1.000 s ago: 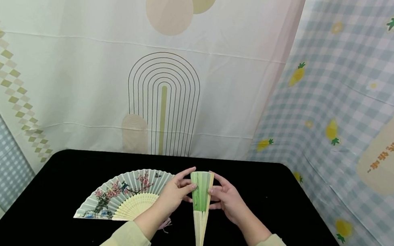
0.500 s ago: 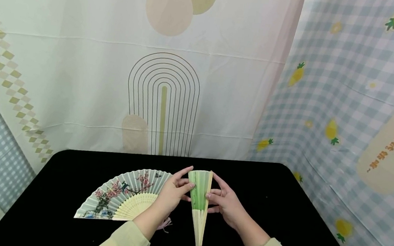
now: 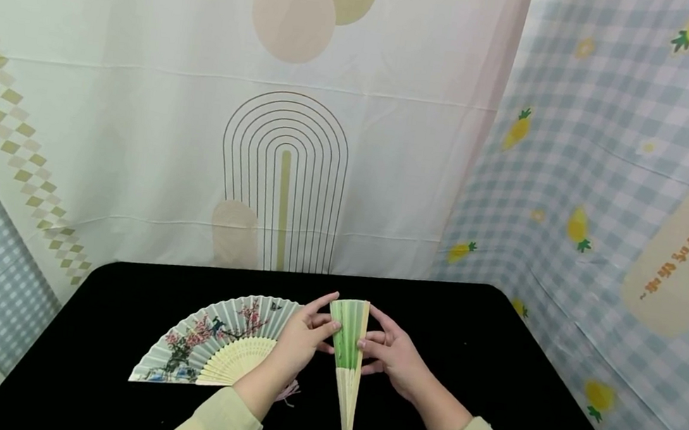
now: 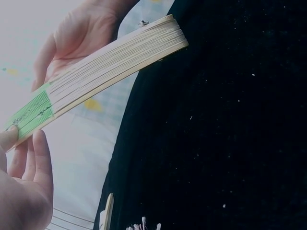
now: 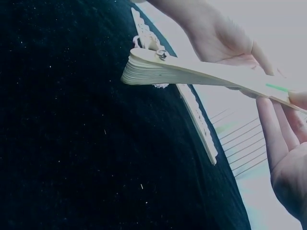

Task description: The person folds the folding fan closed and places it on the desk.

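Green-leaf folding fan with pale wooden ribs (image 3: 349, 332): nearly closed, pivot end toward the person, just right of the pale pleated spread fan with pink blossoms (image 3: 193, 339). Left hand (image 3: 301, 338) pinches its left edge, right hand (image 3: 397, 357) its right edge; fingers partly curled, thumbs on the front. Left hand and forearm block the spread fan's right part in head view. Pink tassel (image 3: 289, 392) at that fan's lower right. Black cloth-covered table (image 3: 481, 358) under it, white arch-print curtain (image 3: 154, 151) behind it. Wrist views add stacked rib edges and a small metal rivet (image 5: 162, 54).
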